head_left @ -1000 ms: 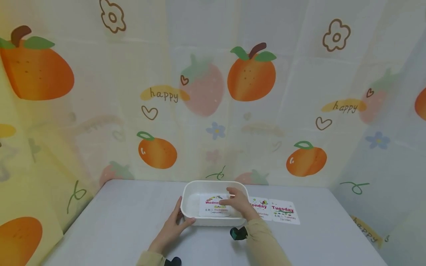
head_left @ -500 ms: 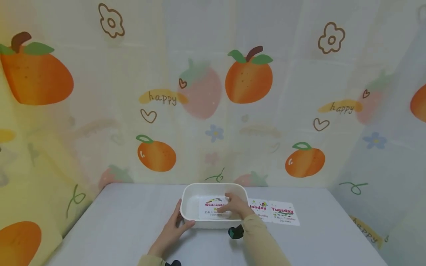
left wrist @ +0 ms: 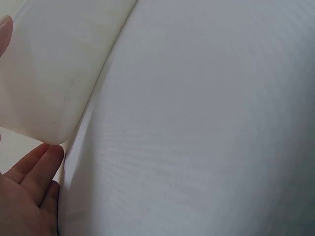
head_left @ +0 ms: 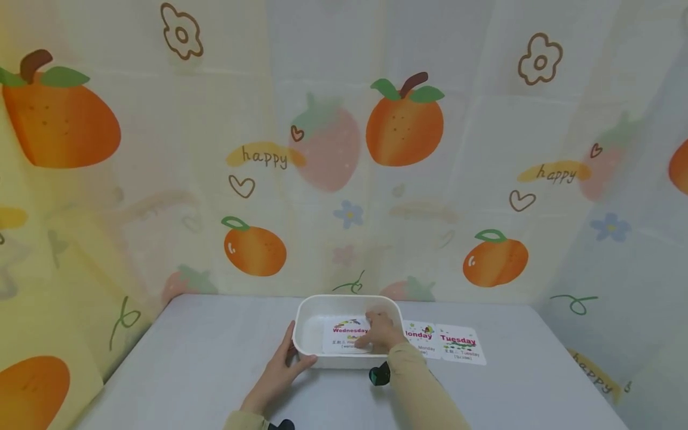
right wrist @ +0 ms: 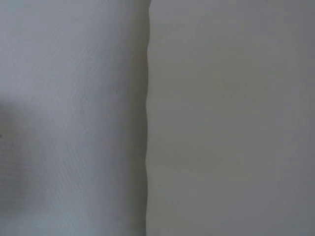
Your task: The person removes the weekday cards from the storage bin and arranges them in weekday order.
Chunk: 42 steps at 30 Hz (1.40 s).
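A white rectangular box [head_left: 352,362] stands on the table, with a white card [head_left: 338,337] printed "Wednesday" lying inside. My left hand [head_left: 276,370] rests against the box's left front corner. Its fingers [left wrist: 42,167] lie straight along the wall in the left wrist view, and the thumb touches the front. Inside the box my right hand [head_left: 381,334] reaches over the right part of the card, thumb and fingers bent downward. Whether it pinches the card or only touches it is hidden. The right wrist view shows no fingers.
Right of the box lie two more cards, the Monday card [head_left: 419,340] partly covered by box and arm, and the Tuesday card [head_left: 461,344]. A white cloth covers the table [head_left: 183,358]. Behind it hangs a fruit-patterned curtain [head_left: 322,239].
My right hand has lowered into the box, its fingers bending down over the card's right side. The left hand stays at the box's corner. The view has shifted slightly.
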Each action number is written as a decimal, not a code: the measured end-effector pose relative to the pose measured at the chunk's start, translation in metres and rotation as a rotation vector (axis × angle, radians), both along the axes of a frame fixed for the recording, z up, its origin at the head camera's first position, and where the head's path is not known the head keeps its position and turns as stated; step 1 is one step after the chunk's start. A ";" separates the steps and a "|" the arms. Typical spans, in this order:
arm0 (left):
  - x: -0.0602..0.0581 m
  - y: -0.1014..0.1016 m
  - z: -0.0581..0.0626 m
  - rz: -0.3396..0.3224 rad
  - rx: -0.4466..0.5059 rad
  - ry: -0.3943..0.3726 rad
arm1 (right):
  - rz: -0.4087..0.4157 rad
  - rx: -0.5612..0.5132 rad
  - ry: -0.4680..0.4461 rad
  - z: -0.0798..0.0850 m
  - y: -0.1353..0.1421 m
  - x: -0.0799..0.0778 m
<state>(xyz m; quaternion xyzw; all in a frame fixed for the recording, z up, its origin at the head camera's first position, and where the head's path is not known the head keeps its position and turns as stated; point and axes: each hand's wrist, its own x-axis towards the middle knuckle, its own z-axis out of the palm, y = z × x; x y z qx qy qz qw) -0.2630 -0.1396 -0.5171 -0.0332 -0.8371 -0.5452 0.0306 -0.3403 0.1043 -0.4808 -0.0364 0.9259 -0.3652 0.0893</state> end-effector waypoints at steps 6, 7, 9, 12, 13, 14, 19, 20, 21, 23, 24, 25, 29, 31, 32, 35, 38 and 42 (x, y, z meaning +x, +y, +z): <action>-0.001 0.000 0.000 0.004 -0.007 -0.003 | -0.014 0.042 0.001 0.002 -0.001 0.001; -0.001 0.000 0.000 0.006 -0.008 -0.005 | -0.013 0.042 0.003 0.001 -0.001 0.001; 0.000 0.001 0.000 0.008 -0.007 -0.006 | -0.016 0.045 0.004 -0.001 0.000 0.000; 0.001 0.001 0.001 0.006 -0.013 -0.004 | -0.010 0.052 0.013 -0.004 0.000 -0.002; 0.001 0.001 0.001 0.005 -0.014 -0.004 | -0.011 0.053 0.015 -0.006 0.001 -0.002; 0.001 0.001 0.001 0.003 -0.016 -0.002 | -0.015 0.052 0.013 -0.006 0.001 -0.003; 0.001 0.002 0.001 -0.005 -0.009 0.002 | -0.017 0.069 0.019 -0.005 0.001 -0.001; 0.001 0.002 0.001 -0.007 -0.007 0.004 | -0.014 0.071 0.022 -0.004 0.001 0.000; 0.001 0.001 0.000 -0.007 -0.005 0.004 | -0.014 0.073 0.022 -0.002 0.000 0.001; 0.000 0.001 -0.001 -0.005 -0.006 0.000 | -0.018 0.073 0.023 0.002 -0.001 0.004; -0.001 0.000 -0.002 -0.003 -0.004 -0.002 | -0.018 0.073 0.027 0.003 -0.001 0.005; -0.002 0.000 -0.002 -0.001 -0.005 -0.006 | -0.021 0.073 0.027 0.005 -0.002 0.005; -0.004 0.000 -0.004 -0.002 -0.005 -0.011 | -0.037 0.076 0.039 0.006 -0.002 0.007; -0.004 0.001 -0.004 -0.007 -0.003 -0.009 | -0.048 0.075 0.046 0.004 -0.002 0.006; -0.004 0.001 -0.004 -0.009 -0.002 -0.011 | -0.050 0.069 0.054 0.002 -0.002 0.006; -0.003 0.001 -0.005 -0.011 -0.008 -0.006 | -0.043 0.024 0.081 0.000 -0.004 0.006; -0.001 0.000 -0.004 -0.012 -0.017 0.013 | -0.038 -0.037 0.102 0.000 -0.007 0.007; -0.001 0.000 -0.001 -0.019 -0.026 0.038 | -0.049 -0.069 0.125 0.004 -0.010 0.006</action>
